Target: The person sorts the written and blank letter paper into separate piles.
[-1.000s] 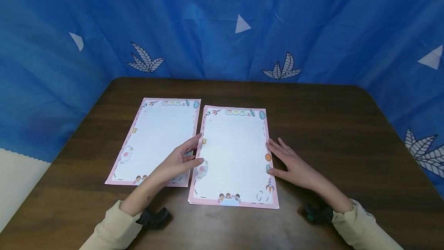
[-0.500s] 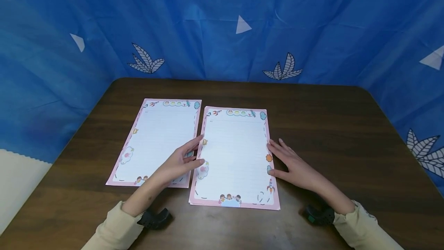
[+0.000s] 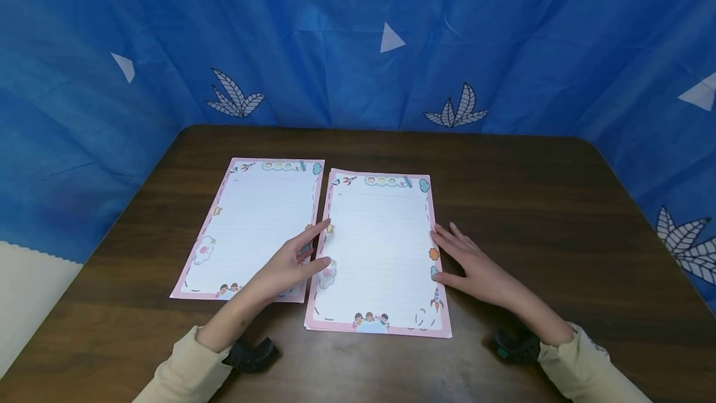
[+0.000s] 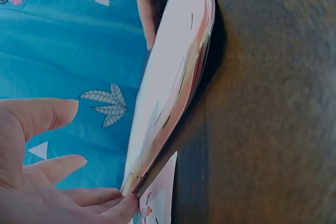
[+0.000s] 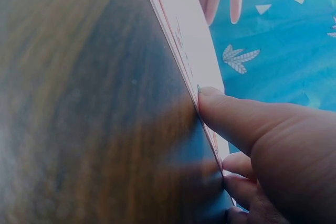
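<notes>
Head view: you've got your stack of white ruled paper sheets with pink cartoon borders point(image 3: 380, 254) flat around the middle of the dark brown wooden table point(image 3: 531, 204). Just left of it lies a matching pink-bordered white sheet point(image 3: 254, 222), and your left hand point(image 3: 286, 269) and forearm block its lower right part. Behind the table hangs a blue fabric curtain with white triangles and leaf outlines point(image 3: 335, 48). Black wrist devices point(image 3: 253, 355) poke out of your cream sleeves point(image 3: 184, 365). Both hands are well apart, one on each side of the stack, fingers mostly straight, neither one clamped on anything; your right hand point(image 3: 472, 271) rests along the right edge. Compared with half a second ago, your left index finger has lifted a touch, so a small orange print point(image 3: 308, 227) on the other sheet peeks out. Stack and right hand look the same. Sleeves get cropped at the bottom, and the ruled lines are pretty washed out.

Left wrist view: two of your digits stand clear of the paper, while the lower ones meet the stack's edge. You can see several layers, but I can't count them. The top of the stack is cut off.

Right wrist view: your thumb touches the stack's edge, fingers meet it lower down, tips partly hidden. The table's blurry here.
</notes>
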Tool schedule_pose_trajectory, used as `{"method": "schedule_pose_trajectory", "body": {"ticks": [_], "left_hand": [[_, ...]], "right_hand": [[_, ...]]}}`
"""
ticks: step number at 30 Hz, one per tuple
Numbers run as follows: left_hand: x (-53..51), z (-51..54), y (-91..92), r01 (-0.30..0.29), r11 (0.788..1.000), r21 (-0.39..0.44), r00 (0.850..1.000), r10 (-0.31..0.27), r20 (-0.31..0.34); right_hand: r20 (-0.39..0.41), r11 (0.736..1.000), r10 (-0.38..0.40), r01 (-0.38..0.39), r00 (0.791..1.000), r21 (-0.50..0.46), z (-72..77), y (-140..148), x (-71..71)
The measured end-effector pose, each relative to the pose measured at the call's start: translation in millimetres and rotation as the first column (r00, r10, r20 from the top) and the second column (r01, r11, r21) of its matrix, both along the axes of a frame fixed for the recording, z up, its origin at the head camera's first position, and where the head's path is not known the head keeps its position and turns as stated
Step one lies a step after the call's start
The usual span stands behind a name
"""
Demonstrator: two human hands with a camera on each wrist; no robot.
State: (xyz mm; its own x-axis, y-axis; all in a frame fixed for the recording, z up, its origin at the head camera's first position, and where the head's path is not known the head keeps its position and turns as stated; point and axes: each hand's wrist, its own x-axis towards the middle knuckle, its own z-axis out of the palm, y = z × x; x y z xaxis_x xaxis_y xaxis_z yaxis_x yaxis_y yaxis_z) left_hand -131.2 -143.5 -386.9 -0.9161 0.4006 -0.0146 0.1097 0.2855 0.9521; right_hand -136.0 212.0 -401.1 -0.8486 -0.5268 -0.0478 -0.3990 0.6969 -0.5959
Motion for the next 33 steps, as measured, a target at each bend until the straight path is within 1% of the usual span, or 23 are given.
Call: {"method": "schedule_pose_trajectory", "body": {"ticks": [3, 5, 9, 12, 15, 18, 22, 26, 29, 33], "left_hand": [[-0.3, -0.7, -0.3, -0.012, 1.000, 0.008, 1.000, 0.012, -0.010], [-1.4, -0.5, -0.9, -0.027, 0.999, 0.030, 1.000, 0.027, -0.004], [-3.6, 0.3, -2.9, -0.085, 0.992, 0.090, 0.995, 0.080, 0.062], [-4.5, 0.4, -3.7, -0.124, 0.986, 0.108, 0.987, 0.111, 0.113], [-4.1, -0.2, -4.0, -0.138, 0.985, 0.100, 0.982, 0.122, 0.145], [-2.4, -1.2, -4.1, -0.159, 0.985, 0.066, 0.974, 0.145, 0.173], [-2.5, -2.0, -2.5, -0.174, 0.985, 0.017, 0.970, 0.168, 0.174], [-1.5, -3.0, -4.2, -0.155, 0.987, 0.035, 0.976, 0.147, 0.161], [-2.1, -4.1, -4.5, -0.155, 0.985, 0.070, 0.974, 0.140, 0.181], [-4.1, -7.1, -5.1, -0.163, 0.981, 0.102, 0.970, 0.140, 0.199]], "right_hand": [[0.001, 1.000, 0.006, -0.006, 1.000, -0.014, 0.5, 0.2, 0.7], [0.007, 1.000, 0.006, -0.006, 1.000, -0.011, 1.3, 0.4, 0.5], [0.015, 1.000, 0.008, -0.008, 1.000, 0.000, 2.3, 0.6, -0.7], [0.013, 1.000, 0.009, -0.009, 1.000, 0.003, 2.4, 1.0, -1.2], [0.008, 1.000, 0.009, -0.009, 1.000, 0.002, 2.1, 1.2, -0.9], [0.012, 1.000, 0.014, -0.014, 1.000, 0.000, 1.0, 0.1, 0.0], [0.014, 1.000, 0.004, -0.004, 1.000, 0.008, 1.7, 0.2, -0.2], [0.026, 0.999, -0.033, 0.032, 0.999, 0.039, 1.9, -2.1, 0.3], [0.039, 0.997, -0.055, 0.053, 0.998, 0.055, 2.5, -3.1, 0.5], [0.056, 0.997, -0.064, 0.062, 0.996, 0.041, 2.6, -3.0, -0.2]]}}
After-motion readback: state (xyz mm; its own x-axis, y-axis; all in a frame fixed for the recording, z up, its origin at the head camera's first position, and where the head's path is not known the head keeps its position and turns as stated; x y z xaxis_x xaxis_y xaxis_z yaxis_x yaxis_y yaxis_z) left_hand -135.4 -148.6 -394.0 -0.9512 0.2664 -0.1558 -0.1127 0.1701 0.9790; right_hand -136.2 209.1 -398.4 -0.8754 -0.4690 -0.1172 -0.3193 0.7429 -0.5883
